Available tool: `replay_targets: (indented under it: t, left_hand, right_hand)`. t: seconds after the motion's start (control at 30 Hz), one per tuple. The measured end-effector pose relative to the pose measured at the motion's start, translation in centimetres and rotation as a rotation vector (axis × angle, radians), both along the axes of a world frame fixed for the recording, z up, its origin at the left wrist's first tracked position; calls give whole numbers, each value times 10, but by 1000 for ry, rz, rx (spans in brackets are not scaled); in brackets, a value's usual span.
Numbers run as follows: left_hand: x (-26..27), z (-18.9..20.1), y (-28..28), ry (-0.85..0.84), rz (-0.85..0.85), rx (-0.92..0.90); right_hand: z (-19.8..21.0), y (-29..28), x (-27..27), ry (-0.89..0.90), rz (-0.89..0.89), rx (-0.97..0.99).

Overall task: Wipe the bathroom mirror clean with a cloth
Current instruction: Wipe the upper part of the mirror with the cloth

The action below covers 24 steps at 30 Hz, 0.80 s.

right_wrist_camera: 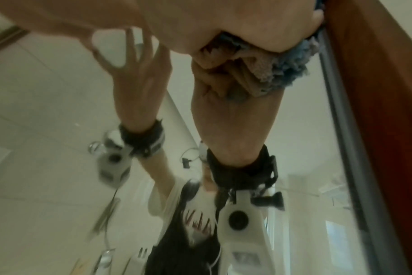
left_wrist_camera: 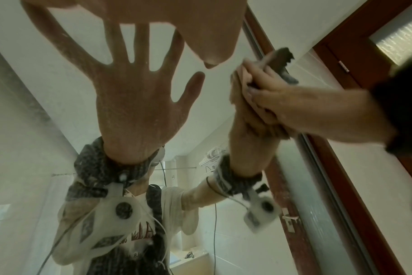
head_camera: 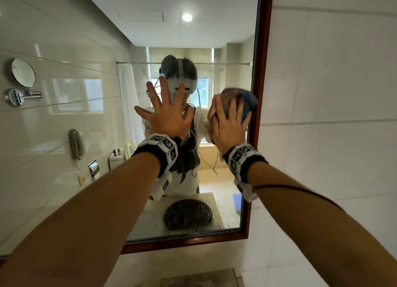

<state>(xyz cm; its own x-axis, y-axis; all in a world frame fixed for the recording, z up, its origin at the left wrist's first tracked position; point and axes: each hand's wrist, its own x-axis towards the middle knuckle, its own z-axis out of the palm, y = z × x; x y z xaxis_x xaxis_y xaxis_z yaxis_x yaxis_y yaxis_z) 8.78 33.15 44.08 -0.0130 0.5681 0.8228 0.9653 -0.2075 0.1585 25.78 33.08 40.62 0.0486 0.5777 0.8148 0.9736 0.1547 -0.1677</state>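
Forearms (head_camera: 90,205) rise nearest in head view | left hand (head_camera: 166,112) spread flat, fingers straight on mirror (head_camera: 150,39) | right hand (head_camera: 228,123) presses bunched cloth (head_camera: 249,103) against glass beside wooden frame (head_camera: 261,93) | right wrist view alone shows cloth's blue and tan pile (right_wrist_camera: 292,61) | left wrist view shows reflected palm | droplets low on glass.

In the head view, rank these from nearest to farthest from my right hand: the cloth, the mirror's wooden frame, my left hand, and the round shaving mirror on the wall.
1. cloth: under the right hand.
2. wooden frame: just right of it.
3. left hand: flat on the glass, to the left.
4. round shaving mirror: far left wall.
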Motion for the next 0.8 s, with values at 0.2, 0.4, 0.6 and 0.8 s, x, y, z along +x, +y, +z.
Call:
replay_targets:
  t: [0.2,0.4,0.6,0.8]
  left_hand:
    - [2,2,-7,-31,-21,57]
    - [-2,-2,-1,-7,9,124]
    - [-19,-26,2,142,-8,226]
    - [-34,-39,-2,209,-24,180]
  right_hand:
    - [60,10,-3,-69,-23,104]
    - [50,14,-8,-188,-32,141]
    - [-17,13,-26,-432,43,176]
    - [-94,5,-31,-561,82,97]
